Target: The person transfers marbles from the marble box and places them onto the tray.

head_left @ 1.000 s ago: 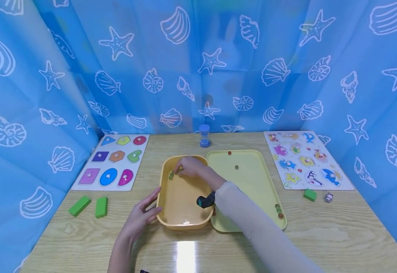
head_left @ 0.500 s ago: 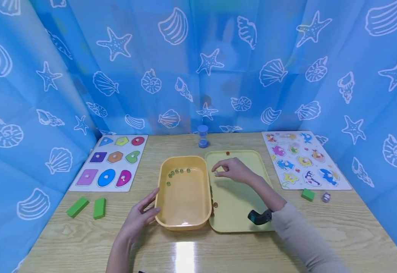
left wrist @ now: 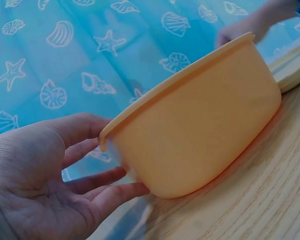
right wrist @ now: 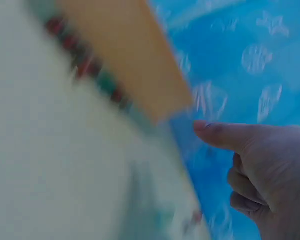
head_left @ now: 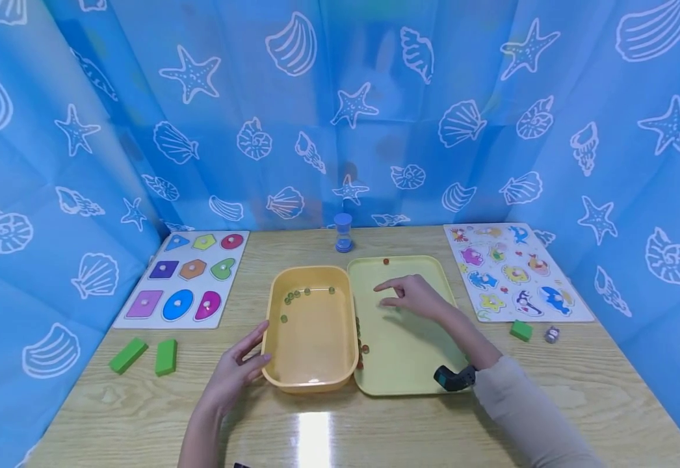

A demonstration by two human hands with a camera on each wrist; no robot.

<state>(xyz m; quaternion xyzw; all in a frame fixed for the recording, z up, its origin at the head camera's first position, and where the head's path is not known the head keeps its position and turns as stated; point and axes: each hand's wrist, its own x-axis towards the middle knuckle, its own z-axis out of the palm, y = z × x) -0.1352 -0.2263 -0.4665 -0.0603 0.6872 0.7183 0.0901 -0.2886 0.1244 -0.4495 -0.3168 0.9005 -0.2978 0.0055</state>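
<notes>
The fingertips of my left hand (head_left: 231, 380) touch the outer left wall of an orange plastic box (left wrist: 190, 125), its fingers nearly straight. Several small round green bead-like pieces (head_left: 307, 291) lie in the far part of the box. My right hand (head_left: 413, 296) is above a pale yellow tray (head_left: 404, 370), thumb and index finger spread apart with nothing visible between them. In the right wrist view its other fingers (right wrist: 245, 185) are curled. A small red piece (head_left: 386, 261) lies at the tray's far edge; red and green ones (right wrist: 85, 65) line the box's side, blurred.
Shape puzzle board (head_left: 179, 279) at the left, sea-animal puzzle board (head_left: 518, 273) at the right. Green blocks (head_left: 166, 357) lie left of the box; another green block (head_left: 521, 330) and a small grey figurine (head_left: 552, 335) are at the right. A blue hourglass (head_left: 343, 233) stands at the back.
My right hand has left the box and moved right over the tray. Its thumb and index finger have spread wider. The green pieces in the box lie farther apart. My left hand stays at the box.
</notes>
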